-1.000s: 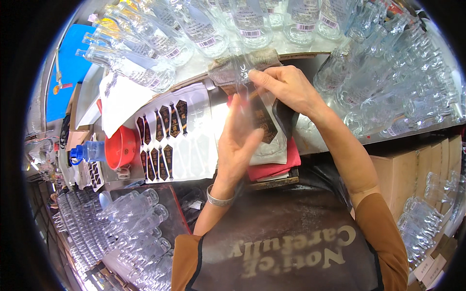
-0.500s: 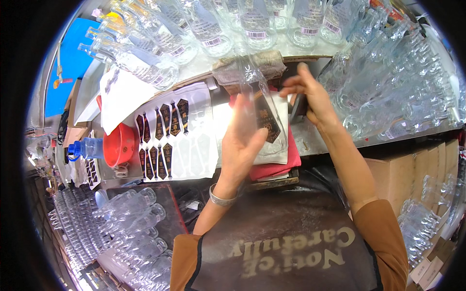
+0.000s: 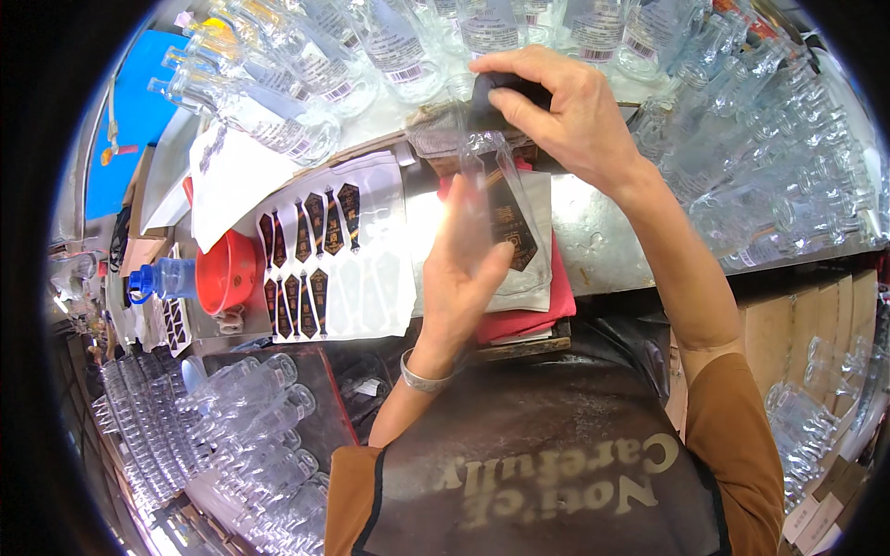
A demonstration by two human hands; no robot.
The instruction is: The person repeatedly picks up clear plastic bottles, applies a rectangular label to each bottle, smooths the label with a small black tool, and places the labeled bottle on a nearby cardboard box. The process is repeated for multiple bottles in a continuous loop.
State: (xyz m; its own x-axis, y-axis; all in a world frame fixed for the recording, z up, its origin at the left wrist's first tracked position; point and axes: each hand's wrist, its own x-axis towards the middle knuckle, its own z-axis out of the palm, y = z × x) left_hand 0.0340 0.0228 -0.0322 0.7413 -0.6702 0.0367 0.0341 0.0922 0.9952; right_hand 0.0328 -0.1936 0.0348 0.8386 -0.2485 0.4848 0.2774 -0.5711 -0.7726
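A clear glass bottle [image 3: 496, 157] lies with its neck pointing away from me, over a rolled cloth [image 3: 434, 135] and a folded white cloth [image 3: 530, 298]. On its upper face is a black, necktie-shaped sticker [image 3: 510, 218] with gold marks. My left hand [image 3: 464, 259] grips the bottle's left side, thumb near the sticker's lower end. My right hand [image 3: 570, 111] pinches a flat, dark scraper-like piece [image 3: 496, 100] over the bottle's neck end; whether it touches the glass I cannot tell. Left of the bottle lies a white sheet [image 3: 371, 295] of similar tie stickers, with several peeled spaces.
Upright labelled bottles [image 3: 399, 56] line the table's far side. More clear bottles [image 3: 742, 167] crowd the right. A red bowl [image 3: 225, 273] and a blue-capped container [image 3: 167, 281] stand at left. Bottles [image 3: 269, 417] fill the lower left; cardboard boxes [image 3: 797, 320] stand lower right.
My right hand has moved up and left to the bottle's neck end, now holding the dark piece that was beside the cloths. My left hand stays on the bottle.
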